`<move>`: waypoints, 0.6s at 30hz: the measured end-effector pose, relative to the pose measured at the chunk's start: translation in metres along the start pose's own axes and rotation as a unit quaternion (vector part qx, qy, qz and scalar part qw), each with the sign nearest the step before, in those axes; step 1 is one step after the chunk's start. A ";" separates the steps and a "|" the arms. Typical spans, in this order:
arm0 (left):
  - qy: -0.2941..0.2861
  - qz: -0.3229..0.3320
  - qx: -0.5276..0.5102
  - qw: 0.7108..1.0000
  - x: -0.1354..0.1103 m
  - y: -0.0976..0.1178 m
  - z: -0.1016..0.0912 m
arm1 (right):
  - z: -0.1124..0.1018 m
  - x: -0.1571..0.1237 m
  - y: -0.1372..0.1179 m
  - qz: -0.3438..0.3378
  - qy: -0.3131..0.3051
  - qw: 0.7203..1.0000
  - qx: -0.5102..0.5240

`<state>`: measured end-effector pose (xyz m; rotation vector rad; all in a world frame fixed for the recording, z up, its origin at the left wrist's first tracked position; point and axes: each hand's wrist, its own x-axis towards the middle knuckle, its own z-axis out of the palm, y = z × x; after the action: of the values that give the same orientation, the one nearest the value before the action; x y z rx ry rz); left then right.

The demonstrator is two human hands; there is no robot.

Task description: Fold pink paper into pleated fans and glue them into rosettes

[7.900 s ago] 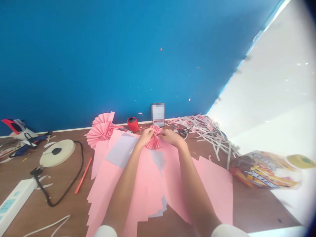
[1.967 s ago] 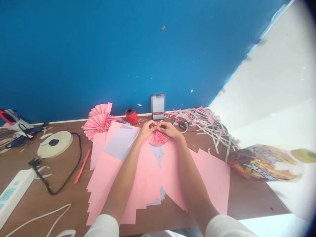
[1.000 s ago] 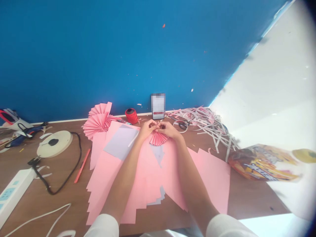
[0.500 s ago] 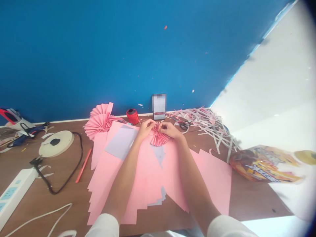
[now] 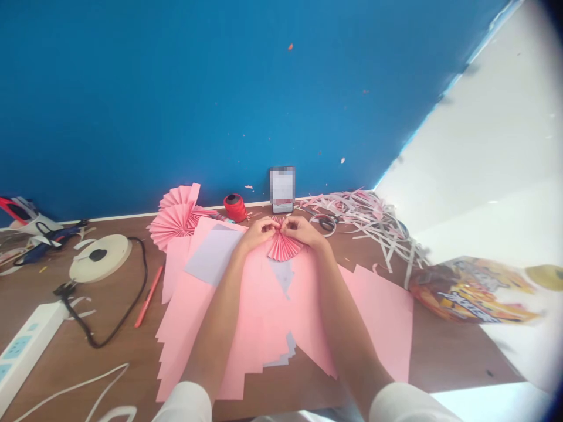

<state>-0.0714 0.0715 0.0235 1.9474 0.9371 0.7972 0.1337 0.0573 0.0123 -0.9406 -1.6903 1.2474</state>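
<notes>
So, what just changed?

The left hand [image 5: 259, 232] and right hand [image 5: 301, 230] came a bit closer together. Both pinch the top of a pink paper fan [image 5: 281, 249], with fingers shut tight on it.

Where is the fan now?

Between the hands, over the top edge of the pink paper sheets [image 5: 264, 328].

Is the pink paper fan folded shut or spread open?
Spread open: the pink paper fan splays its pleats below the left hand and right hand.
</notes>
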 end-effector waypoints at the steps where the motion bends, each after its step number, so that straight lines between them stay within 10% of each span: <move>1: -0.002 0.001 0.000 1.000 0.000 0.001 0.000 | 0.000 0.000 0.000 0.002 0.000 1.000 0.001; 18: 0.032 0.018 -0.020 0.999 0.002 -0.005 0.000 | 0.001 0.000 -0.003 0.011 0.048 0.999 0.014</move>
<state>-0.0722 0.0752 0.0196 1.9188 0.9189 0.8985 0.1323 0.0558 0.0146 -0.9884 -1.5882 1.2184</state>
